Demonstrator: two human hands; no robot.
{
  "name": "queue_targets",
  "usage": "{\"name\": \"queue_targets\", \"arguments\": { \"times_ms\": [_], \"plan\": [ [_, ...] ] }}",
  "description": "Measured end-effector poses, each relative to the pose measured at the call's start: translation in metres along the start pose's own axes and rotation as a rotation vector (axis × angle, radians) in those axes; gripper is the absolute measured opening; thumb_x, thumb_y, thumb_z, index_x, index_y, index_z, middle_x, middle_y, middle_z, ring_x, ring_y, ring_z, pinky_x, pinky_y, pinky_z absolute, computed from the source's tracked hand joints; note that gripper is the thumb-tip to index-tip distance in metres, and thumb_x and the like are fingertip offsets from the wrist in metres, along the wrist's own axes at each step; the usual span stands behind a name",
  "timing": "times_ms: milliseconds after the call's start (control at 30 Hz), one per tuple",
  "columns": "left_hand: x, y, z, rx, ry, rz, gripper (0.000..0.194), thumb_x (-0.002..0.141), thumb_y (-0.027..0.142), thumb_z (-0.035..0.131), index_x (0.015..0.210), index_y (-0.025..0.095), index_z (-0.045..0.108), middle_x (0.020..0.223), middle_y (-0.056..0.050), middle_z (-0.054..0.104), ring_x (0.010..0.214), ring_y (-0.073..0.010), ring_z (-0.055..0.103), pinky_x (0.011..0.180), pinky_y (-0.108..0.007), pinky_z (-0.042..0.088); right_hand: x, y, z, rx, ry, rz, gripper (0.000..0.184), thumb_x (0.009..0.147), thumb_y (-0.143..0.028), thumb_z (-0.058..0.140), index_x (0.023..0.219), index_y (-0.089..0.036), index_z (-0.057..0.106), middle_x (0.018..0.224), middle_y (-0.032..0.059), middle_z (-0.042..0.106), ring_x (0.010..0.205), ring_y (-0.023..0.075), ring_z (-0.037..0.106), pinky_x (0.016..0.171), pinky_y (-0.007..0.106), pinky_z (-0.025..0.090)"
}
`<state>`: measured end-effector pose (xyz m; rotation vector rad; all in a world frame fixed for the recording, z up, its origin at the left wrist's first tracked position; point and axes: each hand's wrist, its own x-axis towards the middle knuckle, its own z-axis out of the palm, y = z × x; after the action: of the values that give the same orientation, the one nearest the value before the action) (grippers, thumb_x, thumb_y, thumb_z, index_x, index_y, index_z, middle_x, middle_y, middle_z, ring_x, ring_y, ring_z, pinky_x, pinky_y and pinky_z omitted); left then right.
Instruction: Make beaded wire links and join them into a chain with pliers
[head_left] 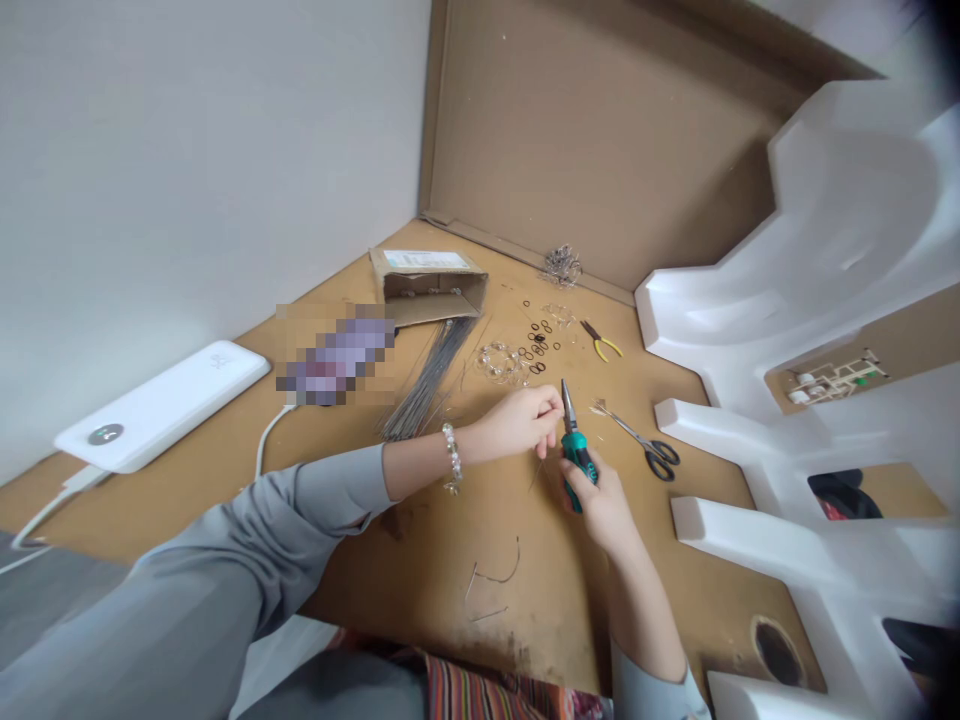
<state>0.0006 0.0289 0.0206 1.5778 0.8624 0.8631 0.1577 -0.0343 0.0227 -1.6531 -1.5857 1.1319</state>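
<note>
My right hand (601, 500) is wrapped round the green-and-black handles of long-nose pliers (574, 445), whose jaws point away from me. Just left of the jaws, my left hand (525, 418) is closed in a pinch. A thin wire (536, 474) hangs below its fingers; the pinched end is hidden. Beyond the hands lie small dark rings (538, 345) and a cluster of clear beads on wire (501, 362). A bundle of straight grey wires (429, 385) lies to the left of them.
An open cardboard box (431, 290) stands behind the wires. Yellow-handled pliers (602, 341) and black-handled scissors (646, 445) lie to the right, beside white foam (705, 425). A white power bank (165, 405) sits at left. Bent wire pieces (499, 578) lie near the front edge.
</note>
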Motion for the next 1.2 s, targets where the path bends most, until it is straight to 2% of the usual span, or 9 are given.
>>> {"name": "queue_targets", "arguments": {
  "times_ms": [200,400,600,667,767,867,1033,1200],
  "plan": [
    [0.004,-0.008,0.001,-0.051,-0.014,-0.041,0.012,0.088,0.024,0.039,0.083,0.016,0.045,0.057,0.003,0.059,0.043,-0.0071,0.055,0.044,-0.017,0.040,0.005,0.013,0.002,-0.071,0.039,-0.022,0.019,0.080,-0.038,0.047,0.079,-0.020,0.051,0.047,-0.0060,0.046,0.043,0.0121,0.040,0.047,0.026,0.032],
    [0.009,-0.007,-0.001,-0.086,-0.063,-0.137,0.010,0.088,0.021,0.039,0.081,0.016,0.044,0.050,0.004,0.056,0.038,-0.0069,0.052,0.040,-0.016,0.039,0.006,0.019,0.001,-0.135,0.054,-0.005,0.023,0.079,-0.041,0.048,0.079,-0.019,0.054,0.046,-0.0051,0.046,0.043,0.0127,0.041,0.046,0.025,0.031],
    [0.011,0.006,-0.019,-0.057,-0.188,-0.256,0.007,0.086,0.018,0.042,0.080,0.015,0.044,0.050,0.004,0.056,0.038,-0.0064,0.052,0.040,-0.015,0.037,0.006,0.017,-0.022,-0.115,0.184,0.051,0.029,0.076,-0.042,0.049,0.089,-0.018,0.057,0.052,-0.0042,0.049,0.045,0.0123,0.043,0.048,0.025,0.034],
    [0.011,0.010,-0.028,-0.037,-0.236,-0.250,0.006,0.085,0.019,0.045,0.081,0.014,0.046,0.052,0.004,0.057,0.036,-0.0052,0.048,0.039,-0.015,0.034,0.006,0.018,-0.031,-0.127,0.166,0.073,0.031,0.076,-0.043,0.048,0.090,-0.017,0.057,0.053,-0.0035,0.049,0.045,0.0126,0.043,0.048,0.025,0.034],
    [0.011,0.015,-0.039,-0.044,-0.365,-0.230,0.010,0.083,0.023,0.048,0.082,0.013,0.049,0.055,0.003,0.058,0.037,-0.0046,0.046,0.041,-0.017,0.034,0.003,0.021,-0.039,-0.229,0.051,0.142,0.028,0.075,-0.039,0.047,0.089,-0.017,0.058,0.051,-0.0027,0.049,0.045,0.0130,0.045,0.048,0.025,0.034],
    [0.011,0.017,-0.047,-0.071,-0.452,-0.207,0.013,0.082,0.027,0.051,0.082,0.013,0.051,0.056,0.003,0.057,0.038,-0.0037,0.043,0.041,-0.017,0.032,-0.007,0.021,-0.041,-0.273,-0.142,0.202,0.024,0.075,-0.034,0.048,0.091,-0.018,0.057,0.053,-0.0032,0.049,0.043,0.0109,0.044,0.045,0.023,0.034],
    [0.011,0.022,-0.056,-0.134,-0.366,-0.178,0.013,0.083,0.026,0.051,0.082,0.014,0.051,0.056,0.004,0.054,0.038,-0.0018,0.037,0.040,-0.016,0.026,-0.026,0.015,-0.046,-0.191,-0.586,0.294,0.018,0.072,-0.025,0.048,0.087,-0.018,0.054,0.059,-0.0035,0.051,0.039,0.0067,0.041,0.037,0.020,0.033],
    [0.011,0.027,-0.059,-0.144,-0.353,-0.177,0.011,0.085,0.025,0.050,0.083,0.014,0.051,0.055,0.004,0.054,0.038,-0.0015,0.037,0.041,-0.015,0.026,-0.011,0.002,-0.054,-0.253,-0.845,0.378,0.017,0.066,-0.021,0.049,0.081,-0.017,0.056,0.055,-0.0034,0.052,0.036,0.0073,0.044,0.035,0.019,0.035]
  ]
}}
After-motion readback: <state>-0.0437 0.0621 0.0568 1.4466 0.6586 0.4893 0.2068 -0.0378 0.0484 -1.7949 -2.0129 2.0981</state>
